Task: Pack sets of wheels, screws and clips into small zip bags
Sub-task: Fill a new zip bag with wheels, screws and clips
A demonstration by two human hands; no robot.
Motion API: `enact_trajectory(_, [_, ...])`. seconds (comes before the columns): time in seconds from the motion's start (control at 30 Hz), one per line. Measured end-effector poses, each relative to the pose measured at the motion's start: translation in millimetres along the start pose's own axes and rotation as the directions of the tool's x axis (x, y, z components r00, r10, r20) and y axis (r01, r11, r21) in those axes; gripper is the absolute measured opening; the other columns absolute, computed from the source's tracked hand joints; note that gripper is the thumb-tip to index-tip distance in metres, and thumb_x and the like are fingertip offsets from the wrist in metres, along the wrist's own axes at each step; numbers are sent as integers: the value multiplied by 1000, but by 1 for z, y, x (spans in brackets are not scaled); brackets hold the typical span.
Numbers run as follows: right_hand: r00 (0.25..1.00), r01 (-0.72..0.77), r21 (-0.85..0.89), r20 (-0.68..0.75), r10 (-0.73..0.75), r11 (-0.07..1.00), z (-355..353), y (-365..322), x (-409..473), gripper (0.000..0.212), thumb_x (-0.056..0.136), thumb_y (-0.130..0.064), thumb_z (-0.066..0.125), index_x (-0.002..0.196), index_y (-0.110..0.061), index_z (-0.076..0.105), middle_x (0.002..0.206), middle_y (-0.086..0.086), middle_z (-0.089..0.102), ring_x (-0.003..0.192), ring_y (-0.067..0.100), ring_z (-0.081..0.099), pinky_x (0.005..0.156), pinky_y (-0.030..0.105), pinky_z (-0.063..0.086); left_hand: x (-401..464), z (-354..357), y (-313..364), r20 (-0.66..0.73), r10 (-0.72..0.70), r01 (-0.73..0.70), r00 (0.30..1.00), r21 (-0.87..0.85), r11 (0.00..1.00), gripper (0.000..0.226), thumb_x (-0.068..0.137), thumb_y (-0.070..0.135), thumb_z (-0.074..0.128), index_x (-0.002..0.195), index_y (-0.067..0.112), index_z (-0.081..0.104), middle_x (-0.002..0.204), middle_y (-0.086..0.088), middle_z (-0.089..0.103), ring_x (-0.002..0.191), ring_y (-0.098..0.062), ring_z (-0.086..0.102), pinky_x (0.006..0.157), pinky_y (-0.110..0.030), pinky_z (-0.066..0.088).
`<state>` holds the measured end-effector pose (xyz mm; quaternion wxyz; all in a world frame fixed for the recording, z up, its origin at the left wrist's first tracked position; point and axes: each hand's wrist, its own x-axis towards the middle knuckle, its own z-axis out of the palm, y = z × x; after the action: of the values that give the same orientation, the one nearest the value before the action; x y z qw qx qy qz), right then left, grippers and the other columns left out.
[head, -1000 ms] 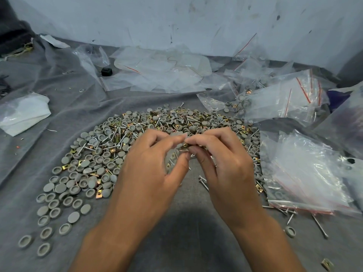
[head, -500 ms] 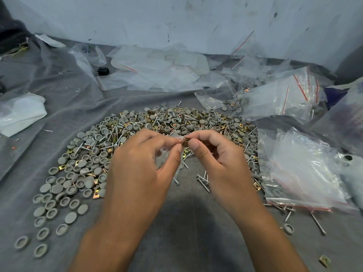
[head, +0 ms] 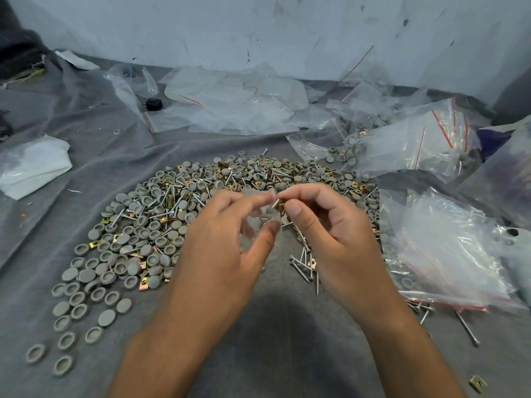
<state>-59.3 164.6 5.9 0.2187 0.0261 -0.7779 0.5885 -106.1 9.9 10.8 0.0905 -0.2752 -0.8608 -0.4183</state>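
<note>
Round grey wheels (head: pixel 120 262) lie heaped on grey cloth. The left hand (head: pixel 230 248) pinches a small clear zip bag (head: pixel 260 216); the right hand (head: pixel 336 234) pinches a brass clip (head: pixel 278 203) at its mouth. Glossy filled bags (head: pixel 448 254) lie right.

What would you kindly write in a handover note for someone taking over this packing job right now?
Left hand: pinches a small clear zip bag at its mouth, held above the cloth.
Right hand: pinches a small brass-coloured metal clip at the bag's opening.
Stock: heap of grey round plastic wheels, silver screws and clips on the grey cloth; a stack of empty clear bags to the right.
Done: some filled bags lie at the back right.
Left: finish and seal this bag; the large heap is unpacked. The held bag's contents are too blurred to tell.
</note>
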Motion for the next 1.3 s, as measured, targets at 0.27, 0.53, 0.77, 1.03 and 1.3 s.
enact_trajectory(0.27, [975, 208, -438, 19, -222, 875, 4, 4, -5, 18, 93, -10, 70, 109, -17, 76, 102, -5, 65, 87, -10, 55, 76, 3, 40, 0, 1, -1, 45, 24, -26, 999, 38, 999, 46, 85, 23, 74, 129, 29, 64, 101, 21, 52, 86, 3, 55, 83, -3, 36])
enact_trajectory(0.53, [980, 153, -365, -60, -187, 918, 4, 4, -5, 22, 91, -13, 75, 106, -27, 65, 95, -16, 66, 93, 4, 65, 75, 8, 45, 0, 1, -1, 28, 17, -18, 999, 33, 999, 36, 88, 32, 69, 124, 34, 66, 95, 23, 51, 87, 6, 54, 77, -3, 37])
enact_trajectory(0.77, [977, 171, -437, -44, -211, 883, 3, 5, -7, 20, 94, -19, 73, 110, -25, 63, 99, -15, 62, 94, -2, 59, 77, 5, 40, 0, 0, -1, -33, -10, 12, 999, 38, 999, 23, 90, 33, 69, 113, 34, 71, 85, 22, 54, 84, 11, 53, 72, -2, 37])
enact_trajectory(1.03, [946, 254, -541, -34, -322, 802, 6, 8, -5, 17, 91, -10, 73, 107, -15, 70, 101, -7, 63, 94, -2, 56, 84, 7, 39, -1, 3, 1, -29, -59, 60, 998, 36, 998, 8, 88, 36, 67, 94, 41, 64, 80, 20, 53, 84, 9, 53, 68, -3, 38])
enact_trajectory(1.3, [923, 342, -556, 48, -381, 758, 3, 7, -6, 26, 87, -8, 74, 112, -14, 70, 102, -13, 61, 94, -6, 52, 84, 5, 36, 0, 1, 0, 79, -75, 69, 994, 76, 995, 52, 75, 46, 63, 126, 36, 65, 95, 21, 50, 84, 4, 52, 77, -3, 35])
